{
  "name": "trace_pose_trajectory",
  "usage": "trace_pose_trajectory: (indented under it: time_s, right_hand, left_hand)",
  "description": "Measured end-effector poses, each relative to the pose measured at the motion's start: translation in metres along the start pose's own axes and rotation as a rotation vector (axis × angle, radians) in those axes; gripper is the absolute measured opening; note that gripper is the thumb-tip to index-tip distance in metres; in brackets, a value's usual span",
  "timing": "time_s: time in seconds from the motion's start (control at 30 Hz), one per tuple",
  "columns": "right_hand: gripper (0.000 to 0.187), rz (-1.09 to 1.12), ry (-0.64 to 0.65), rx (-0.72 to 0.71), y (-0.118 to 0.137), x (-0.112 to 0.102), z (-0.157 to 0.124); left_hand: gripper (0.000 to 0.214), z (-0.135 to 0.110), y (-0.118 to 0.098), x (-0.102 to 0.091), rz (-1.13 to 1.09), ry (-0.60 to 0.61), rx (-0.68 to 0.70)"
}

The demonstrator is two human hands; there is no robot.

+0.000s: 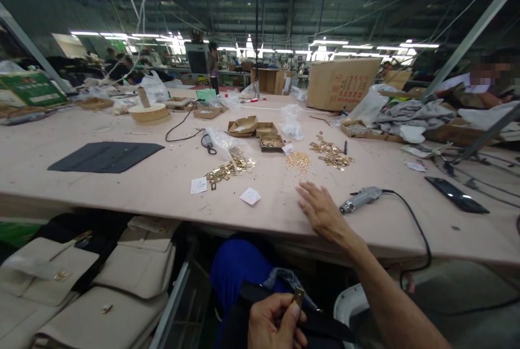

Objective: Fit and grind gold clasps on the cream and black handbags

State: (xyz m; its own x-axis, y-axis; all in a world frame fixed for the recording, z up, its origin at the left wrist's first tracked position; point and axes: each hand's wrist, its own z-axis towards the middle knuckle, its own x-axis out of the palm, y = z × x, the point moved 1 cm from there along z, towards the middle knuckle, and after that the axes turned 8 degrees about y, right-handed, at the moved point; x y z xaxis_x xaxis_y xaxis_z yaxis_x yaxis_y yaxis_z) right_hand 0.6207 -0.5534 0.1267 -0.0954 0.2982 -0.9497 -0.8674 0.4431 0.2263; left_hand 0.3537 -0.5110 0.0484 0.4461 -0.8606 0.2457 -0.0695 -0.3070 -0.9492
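Low in the view, over my lap, my left hand (pixel 276 321) pinches a small gold-coloured metal plate (pixel 299 296) between thumb and fingers. Black material (pixel 325 327) lies under and beside that hand. My right hand (pixel 319 208) reaches over the table, fingers stretched out, palm down and holding nothing. Just beyond its fingertips is a scattered heap of tiny gold screws or similar small parts (pixel 298 161). A grey electric screwdriver (pixel 361 199) lies to the right of this hand. Gold metal fittings form one pile (pixel 333 154) farther back and another pile (pixel 227 169) to the left.
Small cardboard boxes (pixel 271 143) stand mid-table, with paper labels (pixel 250 196) nearer me. A black panel (pixel 106 157) lies left, a phone-like black slab (pixel 457 194) right. Beige bags (pixel 130 262) are stacked below the table's left edge. A large carton (pixel 341 84) stands behind.
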Motion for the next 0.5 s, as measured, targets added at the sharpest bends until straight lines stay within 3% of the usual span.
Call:
trace_pose_trajectory:
  time_s: [0.07,0.13,0.23,0.33,0.5]
  right_hand:
    - [0.060,-0.012,-0.243,0.250,-0.029,-0.018,-0.012]
    - [0.066,-0.079,-0.381,0.630,-0.062,-0.033,-0.024]
    - [0.091,-0.108,-0.302,1.020,-0.104,-0.043,-0.033]
    - [0.101,0.087,-0.278,1.120,-0.131,-0.041,-0.030]
    - [0.082,0.469,-0.567,1.101,-0.151,-0.031,-0.025]
  left_hand:
    - [0.057,-0.002,0.000,-0.001,-0.005,-0.005,0.008]
    - [0.056,-0.003,0.000,-0.002,-0.008,-0.006,0.018]
    - [0.054,-0.004,0.000,-0.003,-0.008,0.004,0.029]
    - [0.052,-0.004,-0.001,-0.002,0.002,0.014,0.044]
    - [0.048,-0.005,-0.005,0.001,-0.007,0.002,0.055]
